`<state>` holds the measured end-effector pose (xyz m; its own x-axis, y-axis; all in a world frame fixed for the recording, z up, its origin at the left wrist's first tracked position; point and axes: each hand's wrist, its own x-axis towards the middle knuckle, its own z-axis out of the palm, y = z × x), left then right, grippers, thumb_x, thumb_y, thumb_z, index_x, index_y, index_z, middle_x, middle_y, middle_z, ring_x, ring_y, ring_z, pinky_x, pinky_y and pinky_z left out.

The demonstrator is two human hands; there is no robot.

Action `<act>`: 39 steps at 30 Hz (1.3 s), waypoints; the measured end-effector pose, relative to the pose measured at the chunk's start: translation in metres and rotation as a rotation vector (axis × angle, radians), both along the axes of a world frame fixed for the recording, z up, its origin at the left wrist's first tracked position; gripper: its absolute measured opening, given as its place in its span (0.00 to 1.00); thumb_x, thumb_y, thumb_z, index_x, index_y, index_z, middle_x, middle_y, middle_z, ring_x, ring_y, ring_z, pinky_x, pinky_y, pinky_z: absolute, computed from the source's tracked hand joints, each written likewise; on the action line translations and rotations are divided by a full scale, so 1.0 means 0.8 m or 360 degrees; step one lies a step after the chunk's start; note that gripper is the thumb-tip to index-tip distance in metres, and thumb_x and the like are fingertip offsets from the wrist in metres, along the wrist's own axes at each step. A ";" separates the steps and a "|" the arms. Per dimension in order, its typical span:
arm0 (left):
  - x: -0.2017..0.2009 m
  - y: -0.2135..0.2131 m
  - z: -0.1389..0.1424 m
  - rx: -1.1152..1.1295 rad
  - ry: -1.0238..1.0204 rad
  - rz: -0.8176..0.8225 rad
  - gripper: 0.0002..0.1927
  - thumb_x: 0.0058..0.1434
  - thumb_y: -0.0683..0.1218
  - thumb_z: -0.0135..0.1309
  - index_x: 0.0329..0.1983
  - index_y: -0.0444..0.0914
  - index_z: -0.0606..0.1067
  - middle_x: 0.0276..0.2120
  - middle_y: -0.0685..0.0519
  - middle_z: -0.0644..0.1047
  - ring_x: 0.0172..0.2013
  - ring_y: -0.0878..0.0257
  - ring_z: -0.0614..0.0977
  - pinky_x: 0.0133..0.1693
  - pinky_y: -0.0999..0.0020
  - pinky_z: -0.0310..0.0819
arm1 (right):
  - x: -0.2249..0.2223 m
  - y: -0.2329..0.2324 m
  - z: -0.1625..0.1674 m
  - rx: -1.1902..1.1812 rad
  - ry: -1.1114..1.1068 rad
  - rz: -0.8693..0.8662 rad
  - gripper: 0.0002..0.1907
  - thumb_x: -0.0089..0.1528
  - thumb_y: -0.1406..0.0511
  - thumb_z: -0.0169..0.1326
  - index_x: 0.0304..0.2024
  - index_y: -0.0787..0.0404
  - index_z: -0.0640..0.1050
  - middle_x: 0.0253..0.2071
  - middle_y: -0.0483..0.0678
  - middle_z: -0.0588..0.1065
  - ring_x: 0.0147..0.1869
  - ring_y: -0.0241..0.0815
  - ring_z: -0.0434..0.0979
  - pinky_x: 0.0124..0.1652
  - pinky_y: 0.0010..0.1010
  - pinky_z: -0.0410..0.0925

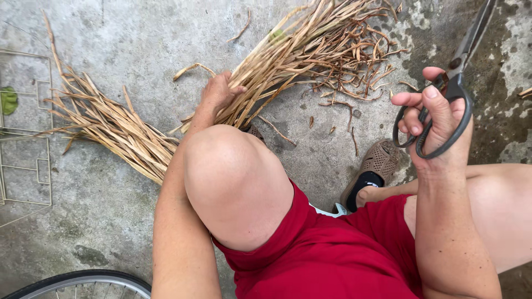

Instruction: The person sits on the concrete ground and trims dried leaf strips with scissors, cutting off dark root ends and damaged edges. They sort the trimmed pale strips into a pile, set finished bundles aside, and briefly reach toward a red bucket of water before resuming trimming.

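Gripping dry stalks at 12 o'clock, left hand clamped | right hand fingers curled through scissors, 2 o'clock | risk: blades nick bare knee.

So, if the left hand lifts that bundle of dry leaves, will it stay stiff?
Probably not: the dry leaf bundle is loose strips that fan out beyond the left hand, so the ends would droop. It looks light, and the scattered fragments suggest brittleness.

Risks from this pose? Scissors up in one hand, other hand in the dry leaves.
1. The scissors are held in the right hand near the bare knee; a slip might nick skin.
2. The left hand grips the leaf bundle; a cut made close to it may catch its fingers.
3. Loose scraps lie beside the shoe and might slide underfoot.
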<state>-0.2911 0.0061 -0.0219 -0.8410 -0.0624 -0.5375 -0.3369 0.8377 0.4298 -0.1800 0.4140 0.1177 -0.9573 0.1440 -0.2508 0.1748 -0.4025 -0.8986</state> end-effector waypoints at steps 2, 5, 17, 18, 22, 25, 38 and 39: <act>0.008 0.006 0.010 0.0056 0.0068 -0.0035 0.19 0.57 0.56 0.68 0.46 0.43 0.77 0.43 0.48 0.83 0.47 0.53 0.83 0.50 0.52 0.74 | 0.005 0.006 -0.001 -0.0009 0.0035 0.0002 0.15 0.76 0.66 0.54 0.63 0.63 0.69 0.42 0.62 0.79 0.24 0.31 0.66 0.33 0.26 0.64; 0.015 0.010 0.033 0.0010 0.0193 -0.0073 0.12 0.59 0.49 0.62 0.47 0.47 0.77 0.41 0.50 0.83 0.44 0.55 0.83 0.49 0.53 0.74 | 0.013 0.016 -0.002 -0.0048 0.0062 -0.0006 0.15 0.76 0.65 0.54 0.63 0.62 0.69 0.42 0.61 0.79 0.25 0.31 0.65 0.32 0.26 0.64; -0.006 0.006 0.180 0.0500 0.0556 0.0450 0.04 0.67 0.46 0.54 0.41 0.45 0.79 0.32 0.59 0.81 0.27 0.74 0.78 0.28 0.79 0.76 | 0.026 0.043 0.003 -0.0155 0.0149 0.0037 0.16 0.74 0.65 0.55 0.63 0.59 0.70 0.43 0.60 0.79 0.25 0.30 0.65 0.30 0.25 0.64; -0.010 0.006 0.192 0.0568 0.0654 0.0471 0.04 0.66 0.45 0.56 0.42 0.44 0.79 0.32 0.58 0.81 0.26 0.74 0.79 0.28 0.79 0.78 | 0.027 0.045 0.003 -0.0156 0.0158 0.0029 0.16 0.74 0.65 0.55 0.63 0.59 0.71 0.43 0.60 0.79 0.25 0.30 0.65 0.30 0.25 0.64; -0.028 0.003 0.241 0.0928 0.1025 0.0642 0.03 0.66 0.44 0.59 0.40 0.39 0.79 0.32 0.54 0.82 0.23 0.71 0.82 0.28 0.75 0.84 | 0.032 0.044 0.012 -0.0118 0.0185 0.0065 0.16 0.73 0.66 0.55 0.62 0.60 0.70 0.42 0.60 0.79 0.25 0.30 0.66 0.29 0.23 0.64; -0.036 0.022 0.271 0.1610 0.1002 0.0864 0.06 0.66 0.40 0.61 0.36 0.31 0.78 0.28 0.46 0.79 0.23 0.64 0.82 0.29 0.68 0.84 | 0.036 0.036 0.020 -0.0003 0.0249 0.0129 0.17 0.73 0.67 0.57 0.63 0.62 0.69 0.44 0.63 0.80 0.27 0.31 0.69 0.31 0.24 0.66; 0.067 0.297 0.172 0.2426 0.0279 0.1084 0.06 0.69 0.42 0.49 0.42 0.37 0.65 0.32 0.49 0.73 0.28 0.61 0.80 0.33 0.65 0.84 | 0.048 -0.030 0.028 0.0642 0.0337 0.0628 0.35 0.57 0.66 0.70 0.59 0.60 0.63 0.53 0.56 0.77 0.54 0.47 0.80 0.52 0.41 0.76; 0.070 0.304 0.164 0.2481 0.0267 0.1061 0.06 0.69 0.43 0.49 0.42 0.38 0.64 0.32 0.49 0.73 0.28 0.61 0.80 0.33 0.65 0.83 | 0.055 -0.040 0.028 0.0899 0.0230 0.0641 0.36 0.55 0.67 0.71 0.59 0.60 0.64 0.47 0.58 0.78 0.48 0.49 0.80 0.47 0.42 0.75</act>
<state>-0.2350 0.2493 0.1094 -0.9385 0.0593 -0.3403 -0.2978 -0.6378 0.7103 -0.1357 0.3818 0.1399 -0.9815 -0.1574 -0.1088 0.0757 0.2027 -0.9763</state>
